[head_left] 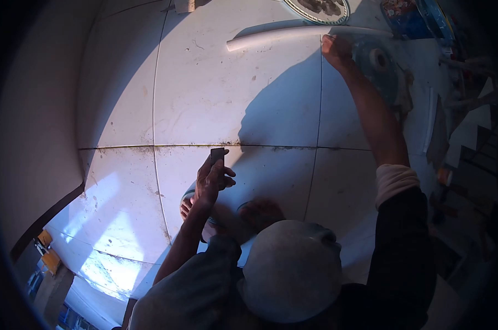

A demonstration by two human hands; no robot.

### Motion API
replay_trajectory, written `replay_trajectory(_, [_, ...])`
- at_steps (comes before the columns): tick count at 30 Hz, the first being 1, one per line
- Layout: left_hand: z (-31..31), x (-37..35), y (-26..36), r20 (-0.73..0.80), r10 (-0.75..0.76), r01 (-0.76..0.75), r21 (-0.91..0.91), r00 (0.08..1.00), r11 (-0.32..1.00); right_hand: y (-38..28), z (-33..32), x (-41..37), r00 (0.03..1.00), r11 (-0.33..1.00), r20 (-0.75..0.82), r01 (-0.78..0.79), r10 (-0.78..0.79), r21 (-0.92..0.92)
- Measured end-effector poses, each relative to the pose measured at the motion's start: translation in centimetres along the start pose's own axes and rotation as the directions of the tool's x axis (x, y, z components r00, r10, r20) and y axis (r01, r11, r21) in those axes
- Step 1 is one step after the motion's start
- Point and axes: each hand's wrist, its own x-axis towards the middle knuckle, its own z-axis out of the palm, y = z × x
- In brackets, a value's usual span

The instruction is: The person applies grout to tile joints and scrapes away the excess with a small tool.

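My left hand (210, 179) is closed round a small dark flat rectangular block (217, 155), held above the tiled floor in front of my feet. Its exact kind does not show. At the upper right, my right hand (337, 50) reaches out with its fingers curled, at the near edge of a long white strip or tube (276, 37). Whatever those fingers hold is hidden. The strip lies across the floor, with its left end free. A round tray (318, 11) with a pale rim and dark pieces in it sits just beyond the strip.
A roll of clear wrap or tape (378, 59) lies right of my right hand. Blue packages (406, 19) and a clutter of sheets (469, 129) line the right side. Sandalled feet (260, 213) stand below my left hand. A pale panel (42, 121) borders the left.
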Motion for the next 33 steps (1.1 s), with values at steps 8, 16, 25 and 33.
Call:
replay_trajectory(8, [-0.6, 2.1, -0.7, 0.029, 0.015, -0.015, -0.014, 0.999, 1.0, -7.6, -6.5, -15.1, 0.941, 0.999, 0.338, -0.004, 0.02, -0.049])
replay_trajectory(16, [-0.7, 5.6, 7.6, 0.156, 0.089, -0.132, 0.297, 0.984, 0.946, -13.9, -10.3, -30.3, 0.878, 0.968, 0.418, -0.253, 0.232, -0.005])
replay_trajectory(25, [2.4, 6.6, 20.1, 0.301, 0.091, -0.283, 0.696, 0.949, 0.66, -20.5, -13.5, -47.6, 0.741, 0.8, 0.525, -0.575, 0.419, 0.173])
replay_trajectory(33, [4.5, 4.8, 22.7, 0.251, -0.064, -0.211, 0.906, 0.966, 0.366, -27.6, -19.1, -65.5, 0.523, 0.653, 0.746, -0.74, 0.412, 0.159])
